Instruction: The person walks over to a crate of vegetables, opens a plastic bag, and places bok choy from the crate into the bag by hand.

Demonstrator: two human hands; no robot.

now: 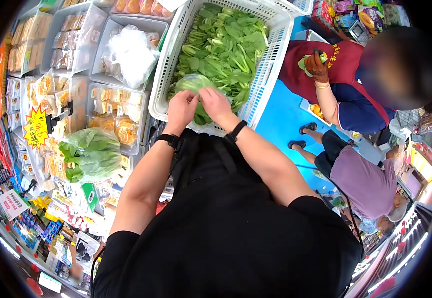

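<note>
My left hand [182, 110] and my right hand [216, 105] are close together at the near end of a white plastic crate [159, 74]. Between them is a clear plastic bag [195, 83] with something green in it, and the fingers of both hands pinch its near edge. Loose leafy greens [226, 54] with pale stems fill the crate beneath and beyond the bag. Another bag of leafy greens [90, 154] lies to the left, on top of packaged baked goods. The fingertips are partly hidden by the hands themselves.
Clear bins [73, 37] of packaged snacks line the left side, with a yellow price sign [36, 127] in front. At right, a co-worker in a maroon apron [295, 64] holds greens in a gloved hand [317, 66]. A person in a purple shirt [362, 179] stands on the blue floor [275, 111].
</note>
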